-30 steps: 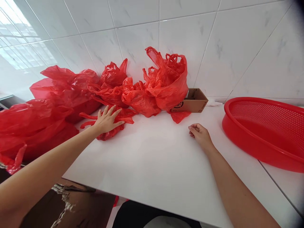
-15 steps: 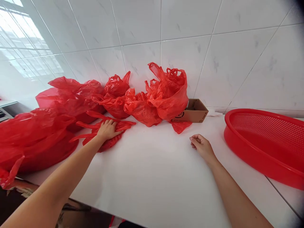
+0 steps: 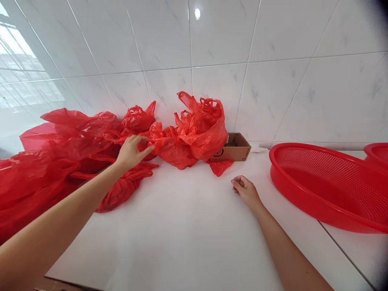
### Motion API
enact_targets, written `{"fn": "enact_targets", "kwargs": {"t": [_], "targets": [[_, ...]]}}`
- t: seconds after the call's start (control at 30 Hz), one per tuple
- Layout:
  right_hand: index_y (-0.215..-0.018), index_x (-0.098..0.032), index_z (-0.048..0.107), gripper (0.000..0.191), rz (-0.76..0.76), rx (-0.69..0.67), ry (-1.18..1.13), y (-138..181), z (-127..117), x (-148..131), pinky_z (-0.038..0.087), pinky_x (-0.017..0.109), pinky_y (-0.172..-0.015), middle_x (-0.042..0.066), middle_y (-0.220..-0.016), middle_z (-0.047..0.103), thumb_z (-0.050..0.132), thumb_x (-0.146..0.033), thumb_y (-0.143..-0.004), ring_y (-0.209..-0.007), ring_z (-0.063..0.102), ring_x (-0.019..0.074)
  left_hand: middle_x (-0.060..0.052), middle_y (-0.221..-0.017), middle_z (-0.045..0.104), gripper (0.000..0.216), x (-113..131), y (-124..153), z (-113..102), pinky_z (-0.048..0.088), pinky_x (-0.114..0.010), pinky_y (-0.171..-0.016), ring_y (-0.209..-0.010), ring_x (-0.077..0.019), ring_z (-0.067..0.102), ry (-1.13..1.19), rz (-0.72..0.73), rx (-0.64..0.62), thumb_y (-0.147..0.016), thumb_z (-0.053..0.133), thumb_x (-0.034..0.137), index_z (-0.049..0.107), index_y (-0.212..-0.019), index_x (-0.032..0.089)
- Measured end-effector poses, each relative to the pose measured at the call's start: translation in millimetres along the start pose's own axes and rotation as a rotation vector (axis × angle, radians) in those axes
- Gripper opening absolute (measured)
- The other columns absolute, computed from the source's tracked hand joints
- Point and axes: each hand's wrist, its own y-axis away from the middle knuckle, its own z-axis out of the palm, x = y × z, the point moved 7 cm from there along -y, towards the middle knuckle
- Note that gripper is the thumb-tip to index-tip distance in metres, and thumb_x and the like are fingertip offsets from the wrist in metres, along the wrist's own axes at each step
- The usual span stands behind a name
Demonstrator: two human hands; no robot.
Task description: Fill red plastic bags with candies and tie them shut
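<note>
My left hand (image 3: pixel 132 152) is raised over the red plastic bags on the left, thumb and fingers apart, holding nothing. Below it and nearer to me lies a flattish red plastic bag (image 3: pixel 119 192) with loose handles. Just past its fingertips stands a filled, bunched-up red bag (image 3: pixel 174 151). My right hand (image 3: pixel 246 191) rests at the middle right of the white tabletop (image 3: pixel 194 226), fingers curled in loosely, with nothing visible in them. A bigger red bag (image 3: pixel 207 139) leans by a small cardboard box (image 3: pixel 235 152) beyond that hand.
More red bags (image 3: pixel 39 182) are heaped along the left side. On the right sits a large red perforated plastic basket (image 3: pixel 306 204), with a second red basket (image 3: pixel 378 155) behind it at the frame edge. A tiled wall (image 3: pixel 221 89) closes off the back.
My left hand has let go of the flattish bag and lifted away toward the back. That bag lies nearer the front. My right hand stays curled on the table. The view has shifted right.
</note>
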Motion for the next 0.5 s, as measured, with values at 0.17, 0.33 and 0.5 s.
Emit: {"fn": "enact_targets", "kwargs": {"t": [0.17, 0.33, 0.5], "targets": [[-0.08, -0.022, 0.056, 0.028, 0.003, -0.004, -0.003, 0.6, 0.6, -0.2, 0.046, 0.028, -0.064, -0.003, -0.065, 0.057, 0.061, -0.05, -0.078, -0.065, 0.055, 0.0147, -0.008, -0.113, 0.062, 0.036, 99.5, -65.0, -4.6, 0.045, -0.032, -0.091, -0.103, -0.0195, 0.058, 0.145, 0.098, 0.086, -0.092, 0.043, 0.045, 0.058, -0.114, 0.02], [-0.079, -0.023, 0.055, 0.026, -0.018, -0.009, 0.022, 0.4, -0.7, -1.7, 0.046, 0.028, -0.064, -0.003, -0.065, 0.058, 0.059, -0.049, -0.078, -0.063, 0.056, 0.0149, -0.015, -0.122, 0.06, 0.045, 156.1, -113.5, 39.2, 0.045, -0.046, -0.089, -0.116, -0.0333, 0.051, 0.145, 0.059, 0.0, -0.079, 0.066, 0.039, 0.061, -0.121, 0.022], [-0.078, -0.024, 0.055, 0.025, -0.041, -0.012, 0.029, -0.6, -0.6, -4.0, 0.048, 0.03, -0.064, -0.002, -0.067, 0.06, 0.057, -0.048, -0.078, -0.065, 0.059, 0.0168, -0.016, -0.108, 0.067, 0.024, 167.2, -144.7, 35.3, 0.038, -0.054, -0.092, -0.113, -0.0365, 0.053, 0.115, -0.042, 0.009, -0.081, 0.065, 0.03, 0.069, -0.101, 0.017]]}}
